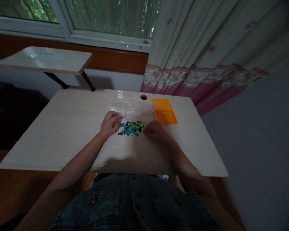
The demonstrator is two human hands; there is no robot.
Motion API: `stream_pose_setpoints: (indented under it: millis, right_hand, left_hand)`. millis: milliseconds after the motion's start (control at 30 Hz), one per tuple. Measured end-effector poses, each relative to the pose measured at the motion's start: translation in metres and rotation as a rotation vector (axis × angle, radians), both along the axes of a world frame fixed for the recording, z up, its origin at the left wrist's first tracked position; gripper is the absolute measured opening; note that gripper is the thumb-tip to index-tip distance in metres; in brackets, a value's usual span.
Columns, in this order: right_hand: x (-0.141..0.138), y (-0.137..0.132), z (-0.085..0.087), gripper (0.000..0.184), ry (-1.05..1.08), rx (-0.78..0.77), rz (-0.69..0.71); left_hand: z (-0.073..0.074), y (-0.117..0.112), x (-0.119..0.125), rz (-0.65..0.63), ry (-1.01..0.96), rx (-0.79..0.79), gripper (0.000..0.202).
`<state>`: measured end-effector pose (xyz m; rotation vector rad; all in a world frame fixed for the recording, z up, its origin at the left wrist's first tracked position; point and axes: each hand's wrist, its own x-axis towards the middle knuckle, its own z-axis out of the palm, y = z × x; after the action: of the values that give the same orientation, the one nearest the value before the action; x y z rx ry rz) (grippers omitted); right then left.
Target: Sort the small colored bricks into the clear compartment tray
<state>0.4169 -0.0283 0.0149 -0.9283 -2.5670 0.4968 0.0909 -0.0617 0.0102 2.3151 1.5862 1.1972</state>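
Note:
A small heap of tiny coloured pieces [131,128], blue, green and dark red, lies on the pale wooden table [69,128]. My left hand [110,123] rests at the heap's left edge with its fingers curled together in a pinch; what they hold is too small to make out. My right hand [155,131] lies at the heap's right edge, fingers bent down onto the pieces. Just behind the heap stands a clear plastic compartment box [135,110].
An orange lid [164,111] lies right of the clear box. A cable hole [144,97] sits near the table's far edge. A smaller side table [47,60] stands at the back left under the window. A curtain [207,48] hangs at the right.

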Motion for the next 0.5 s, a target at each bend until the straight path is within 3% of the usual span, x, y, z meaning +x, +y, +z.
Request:
stream_pose_setpoints:
  millis: [367, 500]
  right_hand:
    - [-0.006, -0.003, 0.001, 0.017, 0.048, -0.077, -0.059]
    - [0.002, 0.005, -0.005, 0.025, 0.216, 0.049, -0.314]
  left_hand:
    - [0.001, 0.000, 0.000, -0.029, -0.008, 0.028, 0.025]
    - [0.000, 0.000, 0.000, -0.029, -0.005, 0.029, 0.025]
